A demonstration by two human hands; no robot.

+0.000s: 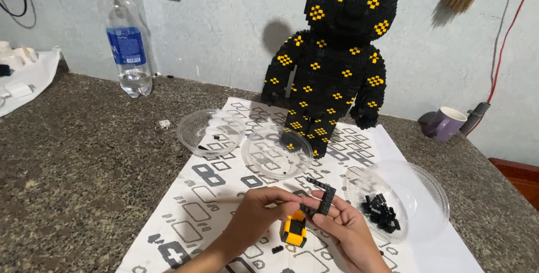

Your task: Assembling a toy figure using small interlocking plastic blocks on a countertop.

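My left hand (pixel 255 217) and my right hand (pixel 348 233) meet over a white instruction sheet (pixel 196 205) near the counter's front edge. Together they pinch a small assembly of black bricks (pixel 321 195), with a flat black plate standing upright between the fingertips. Just below the hands lies a small yellow and black brick block (pixel 294 229). A loose black piece (pixel 277 249) rests on the sheet beside it. A tall black brick bear figure with yellow dots (pixel 336 54) stands at the sheet's far end.
Three clear plastic bowls sit on the sheet: one at left (pixel 209 132), one in the middle (pixel 276 152), one at right (pixel 418 194) holding several black bricks. A water bottle (pixel 128 42) stands at back left, a purple mug (pixel 445 122) at back right. The counter (pixel 84 155) is dark granite.
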